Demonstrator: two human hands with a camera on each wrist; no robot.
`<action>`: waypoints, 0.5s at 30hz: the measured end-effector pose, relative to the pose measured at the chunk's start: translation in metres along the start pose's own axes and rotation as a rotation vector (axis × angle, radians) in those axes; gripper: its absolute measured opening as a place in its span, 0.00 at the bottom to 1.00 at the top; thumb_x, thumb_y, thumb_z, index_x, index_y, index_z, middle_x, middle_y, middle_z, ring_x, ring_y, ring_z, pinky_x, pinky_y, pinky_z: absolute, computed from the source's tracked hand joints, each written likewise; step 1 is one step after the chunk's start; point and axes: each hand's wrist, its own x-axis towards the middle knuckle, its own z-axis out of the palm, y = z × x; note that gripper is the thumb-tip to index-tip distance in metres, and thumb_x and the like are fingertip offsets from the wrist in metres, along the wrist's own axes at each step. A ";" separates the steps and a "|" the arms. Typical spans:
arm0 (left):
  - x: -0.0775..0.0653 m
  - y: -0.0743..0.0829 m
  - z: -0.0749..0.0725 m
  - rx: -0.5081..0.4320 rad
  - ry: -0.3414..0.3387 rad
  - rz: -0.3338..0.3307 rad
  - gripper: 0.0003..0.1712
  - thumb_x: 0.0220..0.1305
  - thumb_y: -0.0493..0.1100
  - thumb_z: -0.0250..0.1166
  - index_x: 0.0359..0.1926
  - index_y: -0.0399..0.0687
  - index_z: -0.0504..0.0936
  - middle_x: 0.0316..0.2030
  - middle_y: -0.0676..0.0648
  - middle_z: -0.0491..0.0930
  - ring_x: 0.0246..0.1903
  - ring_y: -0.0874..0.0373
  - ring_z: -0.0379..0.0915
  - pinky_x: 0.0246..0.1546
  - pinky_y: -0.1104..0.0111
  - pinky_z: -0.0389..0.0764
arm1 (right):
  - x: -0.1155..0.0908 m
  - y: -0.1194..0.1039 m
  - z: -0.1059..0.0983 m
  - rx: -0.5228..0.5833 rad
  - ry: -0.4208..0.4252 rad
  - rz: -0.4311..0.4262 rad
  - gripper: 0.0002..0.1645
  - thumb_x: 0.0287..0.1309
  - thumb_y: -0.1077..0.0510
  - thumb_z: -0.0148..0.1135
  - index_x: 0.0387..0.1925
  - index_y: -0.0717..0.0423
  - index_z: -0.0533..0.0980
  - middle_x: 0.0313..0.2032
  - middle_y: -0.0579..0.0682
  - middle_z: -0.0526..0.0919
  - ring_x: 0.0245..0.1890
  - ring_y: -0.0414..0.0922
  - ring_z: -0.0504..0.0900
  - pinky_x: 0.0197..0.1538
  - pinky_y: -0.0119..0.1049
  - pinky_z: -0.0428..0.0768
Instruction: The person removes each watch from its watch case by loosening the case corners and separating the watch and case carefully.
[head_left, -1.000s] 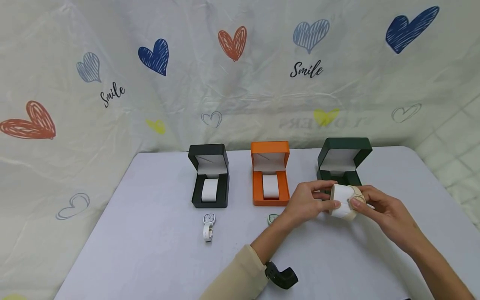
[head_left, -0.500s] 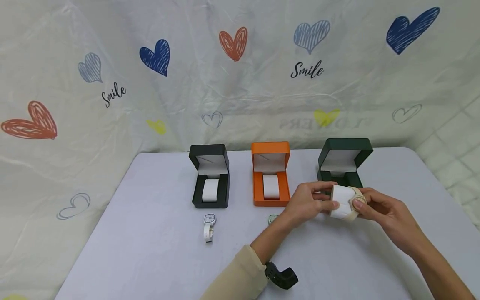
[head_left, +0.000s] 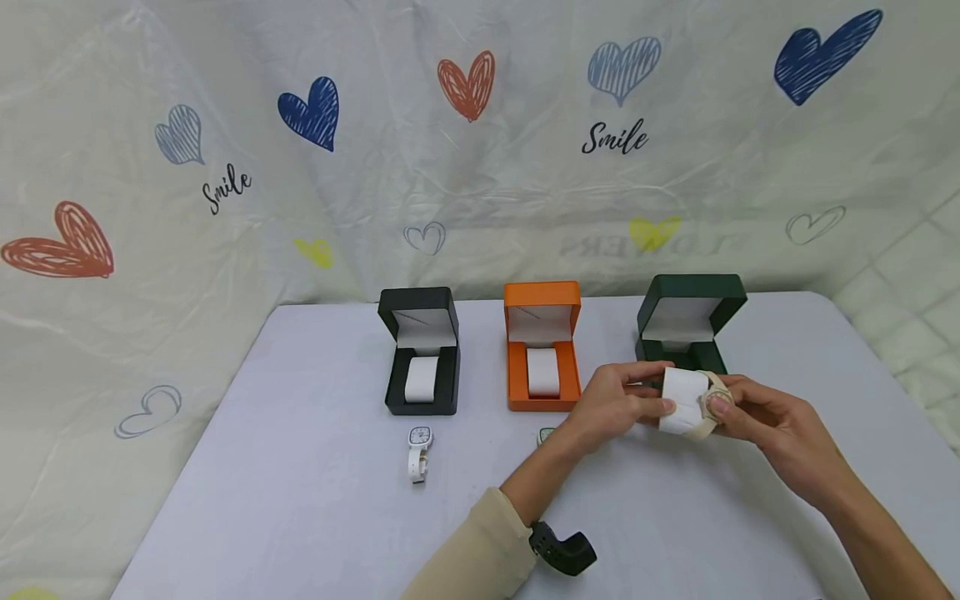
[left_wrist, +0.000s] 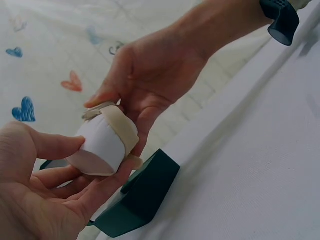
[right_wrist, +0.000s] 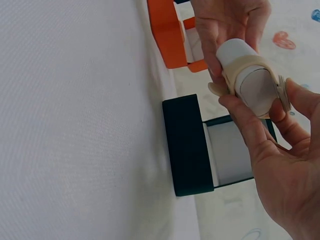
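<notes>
In front of the open dark green watch box (head_left: 692, 300), both hands hold a white watch pillow (head_left: 681, 400). A cream-strapped watch (head_left: 712, 402) sits round the pillow's right end. My left hand (head_left: 613, 402) pinches the pillow's left end between thumb and fingers. My right hand (head_left: 776, 425) grips the watch, its thumb over the watch face. Seen from the right wrist, the cream strap (right_wrist: 245, 62) loops round the pillow and a loose strap end (right_wrist: 217, 89) sticks out on the side away from the watch face.
Left of the green box stand an open orange watch box (head_left: 515, 375) and an open black watch box (head_left: 392, 387), each with a white pillow inside. A white watch (head_left: 417, 454) lies before the black box. Another watch (head_left: 545, 434) is mostly hidden behind my left forearm.
My left thumb has shifted slightly left on the pillow. Both hands, the pillow and the cream watch otherwise stay nearly in place.
</notes>
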 end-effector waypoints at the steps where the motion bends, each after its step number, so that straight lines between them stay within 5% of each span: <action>1: 0.000 0.000 0.000 -0.002 0.000 0.000 0.27 0.63 0.35 0.72 0.63 0.53 0.84 0.59 0.57 0.85 0.45 0.74 0.82 0.40 0.80 0.81 | 0.000 0.001 0.000 0.017 0.006 0.003 0.06 0.72 0.68 0.59 0.37 0.69 0.78 0.57 0.35 0.82 0.51 0.28 0.84 0.45 0.27 0.87; 15: 0.000 0.000 0.001 -0.074 -0.002 -0.013 0.28 0.64 0.34 0.71 0.64 0.52 0.84 0.57 0.56 0.86 0.44 0.72 0.81 0.39 0.79 0.81 | -0.001 0.008 0.000 0.217 -0.003 -0.021 0.06 0.72 0.72 0.55 0.38 0.70 0.77 0.58 0.39 0.81 0.51 0.31 0.85 0.46 0.27 0.87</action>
